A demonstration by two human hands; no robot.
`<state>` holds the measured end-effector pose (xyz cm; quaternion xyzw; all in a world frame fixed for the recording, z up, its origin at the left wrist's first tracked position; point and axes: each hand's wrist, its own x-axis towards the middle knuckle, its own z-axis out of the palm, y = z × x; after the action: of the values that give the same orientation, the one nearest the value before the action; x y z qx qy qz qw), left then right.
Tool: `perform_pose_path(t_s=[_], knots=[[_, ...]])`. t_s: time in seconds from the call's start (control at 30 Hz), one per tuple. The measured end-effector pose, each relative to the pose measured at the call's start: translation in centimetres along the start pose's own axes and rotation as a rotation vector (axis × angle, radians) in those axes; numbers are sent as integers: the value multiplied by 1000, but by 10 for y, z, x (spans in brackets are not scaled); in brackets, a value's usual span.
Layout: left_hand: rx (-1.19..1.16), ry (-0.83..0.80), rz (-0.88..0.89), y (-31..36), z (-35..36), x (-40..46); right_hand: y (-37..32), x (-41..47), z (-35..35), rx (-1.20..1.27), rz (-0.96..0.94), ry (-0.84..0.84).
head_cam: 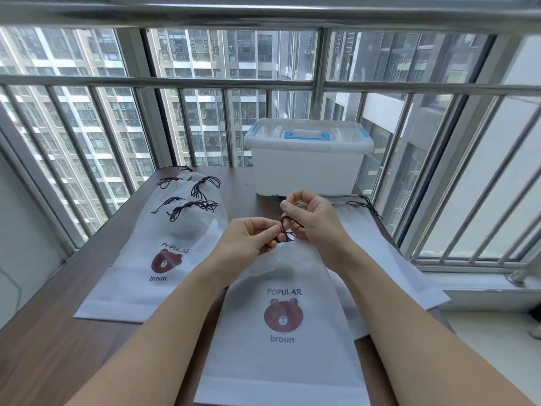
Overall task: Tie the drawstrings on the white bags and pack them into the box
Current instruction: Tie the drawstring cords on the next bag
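A white bag point(281, 344) with a brown bear print lies flat on the table in front of me. Its top is gathered, and a dark drawstring point(286, 231) loops out of it. My left hand point(248, 237) pinches the drawstring from the left. My right hand point(310, 218) pinches the same cord from the right, slightly higher. A stack of white bags point(164, 259) with knotted dark strings lies to the left. More white bags point(389, 259) lie flat under and right of my right arm. The translucent box point(307, 159), lid on with a blue handle, stands at the table's far edge.
The brown wooden table point(73, 347) stands against a window with metal bars point(319, 80). A white sill point(483, 288) runs along the right. High-rise buildings show outside.
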<state>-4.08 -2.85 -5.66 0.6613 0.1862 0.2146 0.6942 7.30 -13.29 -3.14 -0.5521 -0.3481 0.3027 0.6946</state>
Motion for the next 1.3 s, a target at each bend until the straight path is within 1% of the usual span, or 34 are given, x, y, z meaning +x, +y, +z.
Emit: perform_pose_path(t_s=[0.1, 0.27, 0.33, 0.4, 0.5, 0.6, 0.73, 1.0, 1.13, 1.3], knots=[[0, -17, -22, 3, 1, -3, 2, -2, 0, -33, -21, -31], [28, 36, -29, 4, 2, -4, 1, -5, 1, -85, -50, -120], [42, 75, -26, 5, 3, -4, 2, -6, 2, -134, -90, -100], [30, 113, -44, 6, 5, -4, 4, -4, 1, -190, -138, -43], [-55, 146, -90, 7, 5, -2, 7, -1, -2, -222, -177, 36], [-122, 178, -119, 9, 4, -1, 9, -1, -3, -174, -118, 42], [-170, 199, -127, 10, 4, -1, 7, -5, -2, -181, -40, -11], [-285, 177, -180, 8, 2, 3, 5, -5, -9, -139, 99, 9], [-312, 155, -178, 8, 2, 3, 9, -2, -13, -169, 102, 4], [-315, 125, -156, 5, 2, 4, 13, 0, -11, -252, 47, 54]])
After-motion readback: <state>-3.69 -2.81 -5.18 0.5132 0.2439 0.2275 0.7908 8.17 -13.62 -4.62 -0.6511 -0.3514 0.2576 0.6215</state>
